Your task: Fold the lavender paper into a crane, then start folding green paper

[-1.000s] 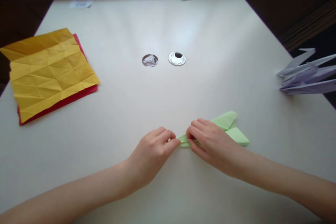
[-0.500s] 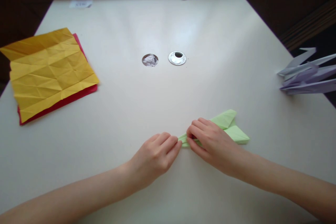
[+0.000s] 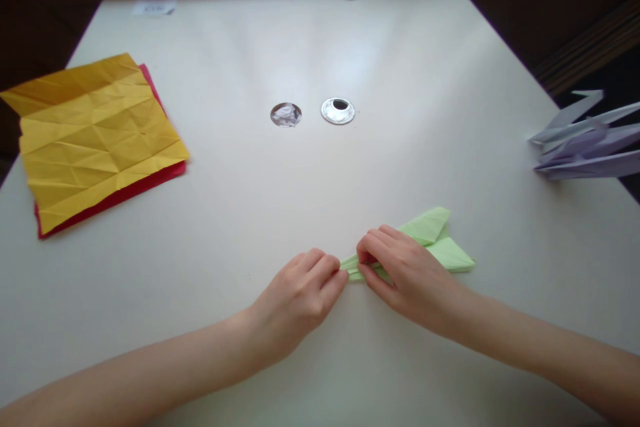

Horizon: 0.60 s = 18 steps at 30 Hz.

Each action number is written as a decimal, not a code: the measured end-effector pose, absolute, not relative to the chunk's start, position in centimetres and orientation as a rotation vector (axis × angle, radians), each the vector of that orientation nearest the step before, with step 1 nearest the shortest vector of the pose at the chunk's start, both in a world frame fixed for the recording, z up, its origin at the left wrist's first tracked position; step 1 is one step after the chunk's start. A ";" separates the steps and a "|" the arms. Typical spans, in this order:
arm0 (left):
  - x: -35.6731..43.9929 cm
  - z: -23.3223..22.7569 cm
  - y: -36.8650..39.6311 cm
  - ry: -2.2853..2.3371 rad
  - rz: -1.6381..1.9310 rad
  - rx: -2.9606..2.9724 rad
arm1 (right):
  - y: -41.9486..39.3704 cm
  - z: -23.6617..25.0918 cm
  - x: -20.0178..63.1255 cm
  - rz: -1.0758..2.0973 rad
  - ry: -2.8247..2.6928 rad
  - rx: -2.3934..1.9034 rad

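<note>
Fingers [image 3: 373, 259] of the right hand [image 3: 405, 273] pinch the narrow end of the folded green paper [image 3: 435, 240] near the table's [image 3: 320, 47] near edge; the left hand [image 3: 300, 293] has its curled fingertips together, touching that same tip.

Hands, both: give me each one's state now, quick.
Left hand: fingers pinched shut on the tip of the green folded paper.
Right hand: fingers closed on the green folded paper.

Both hands [image 3: 350, 280] on green folded paper [image 3: 440, 240]
</note>
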<state>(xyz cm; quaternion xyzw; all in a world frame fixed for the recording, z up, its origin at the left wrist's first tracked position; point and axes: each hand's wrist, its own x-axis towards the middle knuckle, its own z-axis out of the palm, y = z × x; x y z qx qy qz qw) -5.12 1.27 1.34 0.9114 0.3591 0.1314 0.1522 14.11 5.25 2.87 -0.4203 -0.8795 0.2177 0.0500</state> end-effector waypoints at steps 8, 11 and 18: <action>-4.7 1.4 1.8 1.056 0.375 2.580 | 5.4 3.1 15.0 0.600 -2.695 -1.091; -4.3 1.4 2.1 1.049 0.360 2.588 | 5.4 3.3 15.6 0.519 -2.706 -1.012; -3.6 1.1 2.3 1.092 0.358 2.593 | 5.6 3.2 16.4 0.375 -2.799 -0.889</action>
